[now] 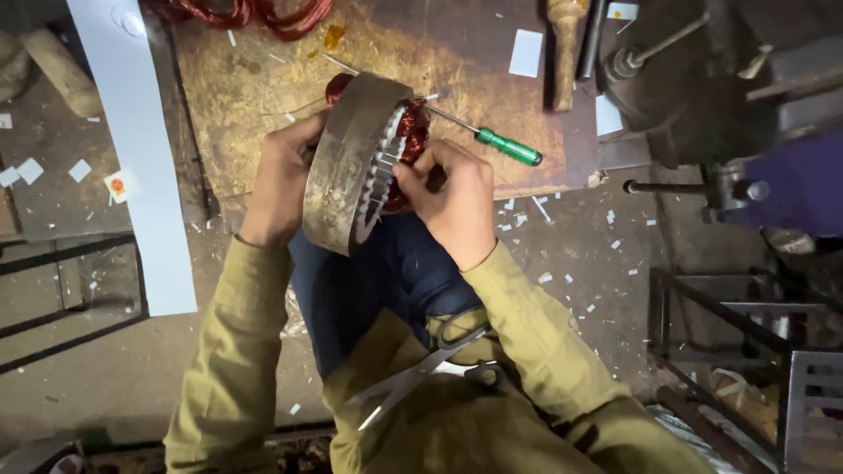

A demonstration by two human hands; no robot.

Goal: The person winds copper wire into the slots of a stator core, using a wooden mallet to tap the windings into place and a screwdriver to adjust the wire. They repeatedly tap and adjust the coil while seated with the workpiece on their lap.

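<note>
A round metal motor stator (347,167) with red copper windings (411,132) stands on edge at the near edge of a worn wooden board (263,79), over my lap. My left hand (279,180) grips its outer ring from the left side. My right hand (452,197) presses its fingers into the windings and white slot papers on the open face. A green-handled screwdriver (509,147) lies on the board just behind my right hand. A pair of scissors (430,364) rests on my lap.
A long white sheet (140,158) lies at the left of the board. Loose red copper wire (255,13) sits at the board's far edge, a wooden handle (565,53) at its right. A bench vise (729,132) and metal frames (729,325) stand at the right. White scraps litter the floor.
</note>
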